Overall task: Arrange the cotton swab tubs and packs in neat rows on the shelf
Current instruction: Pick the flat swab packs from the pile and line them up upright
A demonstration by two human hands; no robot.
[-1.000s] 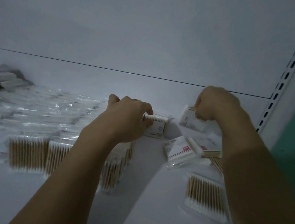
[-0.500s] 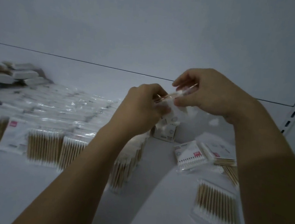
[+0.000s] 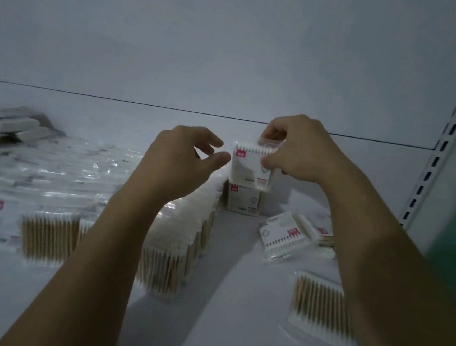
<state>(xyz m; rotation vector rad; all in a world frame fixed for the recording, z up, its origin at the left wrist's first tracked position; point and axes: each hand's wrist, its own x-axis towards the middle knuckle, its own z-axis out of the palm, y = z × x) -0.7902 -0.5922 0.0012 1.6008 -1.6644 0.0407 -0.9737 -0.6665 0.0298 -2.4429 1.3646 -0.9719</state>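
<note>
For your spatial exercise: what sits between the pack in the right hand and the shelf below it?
In the head view, a second upright swab pack stands under the held pack.

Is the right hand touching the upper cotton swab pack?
Touching. In the head view the right hand pinches the upper cotton swab pack: fingers over its top edge, thumb on its front face.

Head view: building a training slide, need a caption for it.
Right hand pinches a swab pack above a standing pack on the shelf; left hand hovers open beside it.
</note>
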